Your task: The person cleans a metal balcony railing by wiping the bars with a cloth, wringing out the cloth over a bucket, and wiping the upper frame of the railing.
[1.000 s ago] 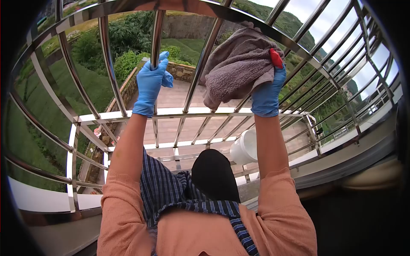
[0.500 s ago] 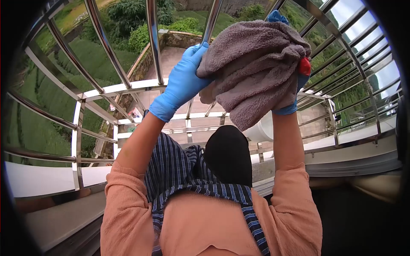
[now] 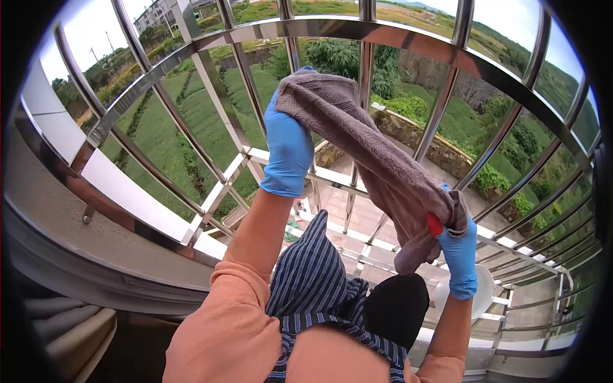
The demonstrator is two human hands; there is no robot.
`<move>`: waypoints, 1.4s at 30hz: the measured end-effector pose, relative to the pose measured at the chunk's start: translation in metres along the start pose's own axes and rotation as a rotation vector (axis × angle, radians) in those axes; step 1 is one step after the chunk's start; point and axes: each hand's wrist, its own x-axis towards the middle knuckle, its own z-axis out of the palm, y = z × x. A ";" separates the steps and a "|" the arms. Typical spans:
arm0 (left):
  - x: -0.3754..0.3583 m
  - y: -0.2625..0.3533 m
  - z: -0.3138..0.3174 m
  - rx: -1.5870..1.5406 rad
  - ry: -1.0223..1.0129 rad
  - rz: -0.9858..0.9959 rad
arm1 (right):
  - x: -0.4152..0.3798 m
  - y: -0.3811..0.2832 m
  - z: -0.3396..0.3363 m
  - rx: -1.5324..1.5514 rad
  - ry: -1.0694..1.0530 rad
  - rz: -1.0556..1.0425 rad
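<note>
A grey-brown towel (image 3: 377, 140) is stretched slantwise between my two blue-gloved hands, in front of the metal bars. My left hand (image 3: 288, 150), higher up, grips the towel's upper end with the fingers mostly behind the cloth. Lower on the right, my right hand (image 3: 458, 252) is closed round the bunched other end. A small red patch (image 3: 435, 224) shows beside the right fingers; what it is I cannot make out. Below the right hand, part of the towel hangs in a loose fold.
Shiny metal bars (image 3: 440, 115) form a cage-like railing ahead and on both sides. A white bucket (image 3: 485, 290) stands behind my right wrist. My knee in black (image 3: 397, 309) and a striped apron (image 3: 306, 268) are below. Beyond the railing lie a paved yard and greenery.
The towel has gone from a bunched bundle to a drawn-out length. My left hand has risen relative to the right, which has dropped lower. The view has turned left and upward.
</note>
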 end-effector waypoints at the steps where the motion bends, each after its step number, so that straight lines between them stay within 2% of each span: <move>1: 0.004 0.006 0.007 -0.145 0.042 0.049 | 0.005 0.008 0.001 -0.159 0.041 -0.080; 2: 0.005 0.017 0.017 -0.288 -0.035 0.033 | 0.012 0.009 0.007 -0.120 0.096 -0.118; 3: 0.017 0.014 0.015 -0.328 0.014 0.013 | 0.018 0.009 0.010 -0.093 0.159 -0.144; 5: 0.037 -0.002 0.011 -0.465 -0.171 -0.028 | 0.041 0.006 0.023 0.247 0.327 -0.016; 6: 0.053 -0.013 0.012 -0.411 -0.194 0.042 | 0.055 0.002 0.029 0.366 0.321 -0.160; 7: 0.062 -0.021 0.015 -0.356 -0.214 0.108 | 0.067 0.004 0.033 0.369 0.311 -0.160; 8: 0.063 -0.019 0.024 -0.323 -0.171 0.066 | 0.081 0.011 0.038 0.426 0.257 -0.139; 9: 0.066 -0.024 0.032 -0.424 -0.193 0.045 | 0.095 0.015 0.046 0.485 0.202 -0.120; 10: 0.066 -0.028 0.037 -0.461 -0.202 -0.023 | 0.108 0.014 0.058 0.494 0.190 -0.125; 11: 0.065 -0.028 0.045 -0.497 -0.211 -0.094 | 0.120 0.012 0.070 0.400 0.213 -0.217; 12: 0.059 -0.032 0.053 -0.401 -0.211 -0.115 | 0.128 0.010 0.078 0.303 0.238 -0.303; 13: 0.062 -0.031 0.049 -0.396 -0.206 -0.113 | 0.133 0.008 0.080 0.308 0.233 -0.301; 15: 0.071 -0.030 0.044 -0.445 -0.456 -0.349 | 0.141 0.007 0.076 0.169 0.234 -0.237; 17: 0.072 -0.032 0.047 -0.350 -0.449 -0.287 | 0.147 0.009 0.081 0.150 0.275 -0.281; 19: 0.067 -0.037 0.056 -0.187 -0.351 -0.133 | 0.147 0.011 0.083 0.117 0.312 -0.314; 21: 0.070 -0.038 0.057 -0.156 -0.345 -0.165 | 0.146 0.011 0.082 0.117 0.316 -0.305; 23: 0.069 -0.042 0.060 -0.031 -0.340 -0.095 | 0.146 0.010 0.082 0.117 0.317 -0.296; 25: 0.065 -0.052 0.065 -0.034 -0.325 -0.036 | 0.145 0.009 0.082 0.114 0.318 -0.284; 28: 0.052 -0.067 0.077 0.356 -0.071 0.457 | 0.142 0.012 0.089 0.170 0.364 -0.259; 29: 0.045 -0.071 0.079 0.342 -0.076 0.439 | 0.143 0.014 0.091 0.174 0.376 -0.274; 31: 0.032 -0.082 0.087 0.362 0.044 0.586 | 0.144 0.014 0.092 0.125 0.426 -0.311; 33: 0.025 -0.109 0.074 0.370 0.000 0.639 | 0.146 0.019 0.095 0.047 0.500 -0.347; 35: 0.014 -0.113 0.057 0.872 -0.093 0.966 | 0.142 0.009 0.095 0.082 0.490 -0.333; 36: -0.002 -0.118 0.053 0.858 -0.112 0.953 | 0.142 0.005 0.095 0.074 0.508 -0.360; 38: -0.036 -0.122 0.052 0.783 -0.286 0.499 | 0.139 0.014 0.091 0.103 0.457 -0.346; 39: -0.036 -0.122 0.056 0.777 -0.303 0.501 | 0.139 0.020 0.090 0.147 0.390 -0.341; 41: -0.038 -0.108 0.072 -0.041 -0.161 0.083 | 0.127 0.025 0.093 0.140 0.349 -0.200; 42: -0.030 -0.099 0.080 -0.103 -0.134 0.091 | 0.124 0.034 0.097 0.171 0.335 -0.195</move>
